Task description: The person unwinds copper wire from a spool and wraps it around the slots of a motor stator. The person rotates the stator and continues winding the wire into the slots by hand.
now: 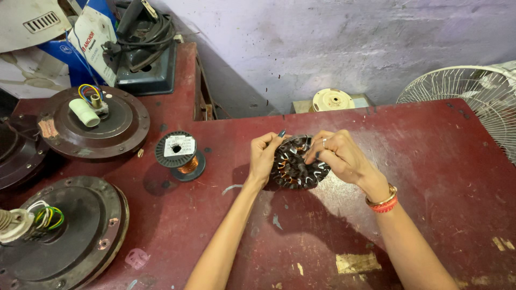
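A round dark motor stator point(297, 164) with metal teeth and copper windings is held tilted just above the dark red table point(430, 161). My left hand point(263, 157) grips its left rim, thumb and fingers wrapped round the edge. My right hand point(341, 156) reaches over from the right, fingertips pressed into the slots at the stator's upper right. A ring sits on one right finger and red and gold bangles point(382, 202) circle that wrist.
A black spool of copper wire point(180, 156) stands left of the hands. Two brown ceiling fan motor housings point(94, 123) point(64, 231) with coloured wires lie at the left. A white fan guard point(473, 96) stands at the right edge. A dark iron point(145, 53) sits at the back.
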